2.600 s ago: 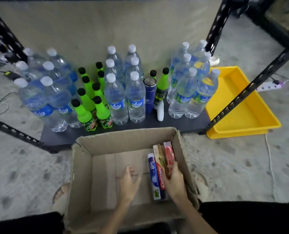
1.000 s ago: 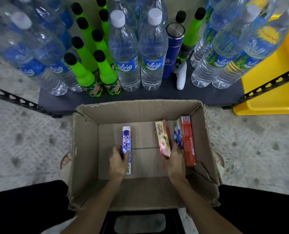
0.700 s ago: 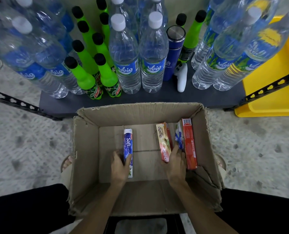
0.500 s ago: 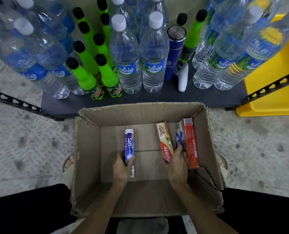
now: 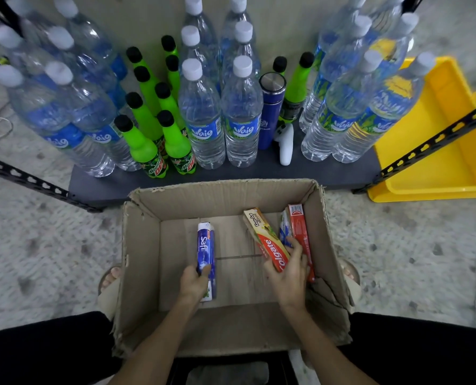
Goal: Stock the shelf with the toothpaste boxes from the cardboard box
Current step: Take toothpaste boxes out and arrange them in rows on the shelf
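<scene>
An open cardboard box (image 5: 139, 245) stands on the floor in front of the dark bottom shelf (image 5: 328, 173). Inside it, my left hand (image 5: 193, 284) grips the near end of a blue Safi toothpaste box (image 5: 205, 245). My right hand (image 5: 289, 276) holds a red and yellow Colgate box (image 5: 267, 240), tilted with its far end pointing up and left. Against the right wall of the cardboard box lean a red toothpaste box (image 5: 300, 232) and a blue and white one (image 5: 284, 229), mostly hidden between the others.
The shelf carries several Waig water bottles (image 5: 203, 115), green Mountain Dew bottles (image 5: 142, 145), a blue flask (image 5: 270, 112) and a small white object (image 5: 285, 145). A yellow tray (image 5: 439, 151) lies on the floor to the right. Black shelf rails (image 5: 431, 145) slant on both sides.
My left hand took the Safi box from the pile and moved it to the box's middle. My right hand gripped the Colgate box and tilted it up, face now showing.
</scene>
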The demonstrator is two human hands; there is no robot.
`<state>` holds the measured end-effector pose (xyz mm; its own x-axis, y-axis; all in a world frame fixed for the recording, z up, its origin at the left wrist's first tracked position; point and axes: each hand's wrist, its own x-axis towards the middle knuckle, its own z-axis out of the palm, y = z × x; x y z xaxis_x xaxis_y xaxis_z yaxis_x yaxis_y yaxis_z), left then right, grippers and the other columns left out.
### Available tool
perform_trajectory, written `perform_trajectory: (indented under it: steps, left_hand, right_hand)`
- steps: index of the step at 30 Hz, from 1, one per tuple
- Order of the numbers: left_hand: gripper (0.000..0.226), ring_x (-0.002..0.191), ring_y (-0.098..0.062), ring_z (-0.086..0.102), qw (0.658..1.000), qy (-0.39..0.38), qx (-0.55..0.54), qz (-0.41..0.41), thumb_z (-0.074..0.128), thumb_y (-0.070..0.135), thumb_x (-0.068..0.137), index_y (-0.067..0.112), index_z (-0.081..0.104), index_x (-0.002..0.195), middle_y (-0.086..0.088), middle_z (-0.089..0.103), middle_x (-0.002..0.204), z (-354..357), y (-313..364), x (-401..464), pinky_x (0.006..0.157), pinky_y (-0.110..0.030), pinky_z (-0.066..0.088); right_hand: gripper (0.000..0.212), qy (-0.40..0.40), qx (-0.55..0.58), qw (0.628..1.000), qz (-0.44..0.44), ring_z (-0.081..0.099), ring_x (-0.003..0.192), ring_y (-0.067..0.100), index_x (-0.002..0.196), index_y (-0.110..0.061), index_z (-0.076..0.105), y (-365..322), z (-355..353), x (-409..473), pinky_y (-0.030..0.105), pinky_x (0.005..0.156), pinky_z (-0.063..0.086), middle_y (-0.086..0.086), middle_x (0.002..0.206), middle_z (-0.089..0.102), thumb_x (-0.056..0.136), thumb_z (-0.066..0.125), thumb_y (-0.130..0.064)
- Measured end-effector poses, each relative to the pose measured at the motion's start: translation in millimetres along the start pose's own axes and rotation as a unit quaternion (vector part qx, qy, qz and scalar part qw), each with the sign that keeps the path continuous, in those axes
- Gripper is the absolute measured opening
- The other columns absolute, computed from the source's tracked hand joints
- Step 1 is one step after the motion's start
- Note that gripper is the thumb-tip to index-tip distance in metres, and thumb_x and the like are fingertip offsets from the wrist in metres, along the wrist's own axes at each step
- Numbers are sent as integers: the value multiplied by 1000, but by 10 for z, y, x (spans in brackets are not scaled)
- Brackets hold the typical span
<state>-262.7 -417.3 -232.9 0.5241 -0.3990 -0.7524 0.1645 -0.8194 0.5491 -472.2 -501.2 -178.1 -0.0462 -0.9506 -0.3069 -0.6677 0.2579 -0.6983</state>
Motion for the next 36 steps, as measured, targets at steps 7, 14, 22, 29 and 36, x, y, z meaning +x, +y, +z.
perform_trajectory:
  steps: [7, 14, 22, 29, 36]
  left_hand:
    - [18, 92, -16, 68, 994, -63, -16, 92, 57, 25, 101, 18, 53, 117, -5, 67, 109, -234, 466, -467, 71, -28, 53]
    - [19, 76, 1, 67, 968, -101, 14, 229, 54, 31, 102, 17, 53, 113, -4, 69, 104, -598, 1015, -1049, 67, -16, 52]
    - [48, 110, 3, 62, 917, -12, -31, 398, 71, 54, 79, 32, 60, 120, 20, 68, 115, -1109, 1639, -1817, 94, -23, 48]
    - [45, 105, 4, 65, 862, 39, -28, 504, 77, 22, 86, 28, 60, 127, 19, 70, 115, -1578, 2220, -2513, 83, -9, 48]
    - [53, 109, 0, 63, 797, 85, 13, 597, 78, 42, 81, 39, 58, 129, 21, 66, 121, -2027, 2884, -3176, 88, -25, 53]
  right_hand:
    - [76, -30, 16, 997, -74, 49, 116, 13, 139, -39, 36, -235, -291, -13, 42, 107, 33, -5, 124, 59, 74, 76, -34]
    - [75, -8, 65, 981, -184, 54, 117, 12, 133, -41, 39, -793, -908, -75, 45, 104, 41, -19, 119, 64, 69, 76, -27]
    - [72, 37, 135, 946, -294, 63, 115, 13, 131, -43, 47, -1496, -1672, -260, 48, 95, 52, -19, 115, 68, 74, 84, -19]
    - [60, 55, 154, 918, -362, 65, 106, 2, 128, -41, 59, -2157, -2368, -454, 29, 89, 56, -11, 121, 66, 77, 87, -26]
    - [57, 68, 173, 884, -429, 65, 105, 7, 128, -37, 65, -2836, -3157, -525, 29, 79, 60, -14, 119, 66, 73, 81, -42]
